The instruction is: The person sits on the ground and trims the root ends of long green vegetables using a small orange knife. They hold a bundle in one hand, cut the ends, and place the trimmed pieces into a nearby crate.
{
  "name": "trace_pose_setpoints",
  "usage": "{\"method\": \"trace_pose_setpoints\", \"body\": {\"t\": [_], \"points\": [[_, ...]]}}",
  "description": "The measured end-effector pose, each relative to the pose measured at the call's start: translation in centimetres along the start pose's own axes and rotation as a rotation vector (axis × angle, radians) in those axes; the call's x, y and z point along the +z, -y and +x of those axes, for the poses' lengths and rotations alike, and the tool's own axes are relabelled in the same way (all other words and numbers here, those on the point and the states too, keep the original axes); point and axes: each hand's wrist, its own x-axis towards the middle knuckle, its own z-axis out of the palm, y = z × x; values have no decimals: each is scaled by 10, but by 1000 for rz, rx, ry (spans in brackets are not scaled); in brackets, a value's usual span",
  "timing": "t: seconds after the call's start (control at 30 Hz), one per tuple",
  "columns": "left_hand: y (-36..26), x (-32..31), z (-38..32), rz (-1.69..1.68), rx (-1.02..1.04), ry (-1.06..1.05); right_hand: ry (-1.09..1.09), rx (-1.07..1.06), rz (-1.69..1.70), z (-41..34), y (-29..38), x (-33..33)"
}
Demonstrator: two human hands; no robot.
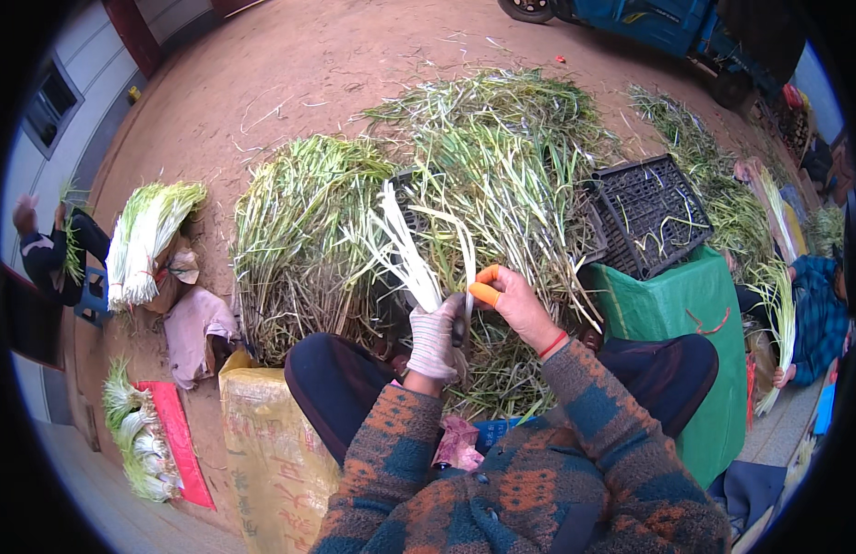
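Observation:
My left hand [433, 343], in a pale striped knit glove, grips a small bunch of peeled white leafy stalks [408, 260] at its lower end. The bunch points up and slightly left, away from me. Orange finger covers sit on the thumb and forefinger of my right hand [516, 306], which pinches a pale strip of stalk [462, 235] just right of the bunch. That strip bends over to the left at its top; whether it is still attached to a stalk is hidden by my gloved fingers. Beyond both hands lies a heap of untrimmed green stalks [497, 173].
Another heap of stalks [303, 242] lies ahead-left. At right, a black plastic crate [653, 215] rests against a green sack [670, 311]; a yellow sack [275, 443] is at left. Tied white bundles [147, 246] lie farther left. People sit at left [43, 256] and right [819, 311].

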Motion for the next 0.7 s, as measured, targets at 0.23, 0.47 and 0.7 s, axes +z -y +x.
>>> {"method": "trace_pose_setpoints", "body": {"t": [0.23,0.47,0.7], "points": [[19,-10,17,127,67,-63,-44,-63,260,-13,6,-10],[51,-32,36,869,142,65,-192,-223,374,-3,55,-43],[43,-31,27,1298,209,146,-248,-391,270,12,117,-77]]}}
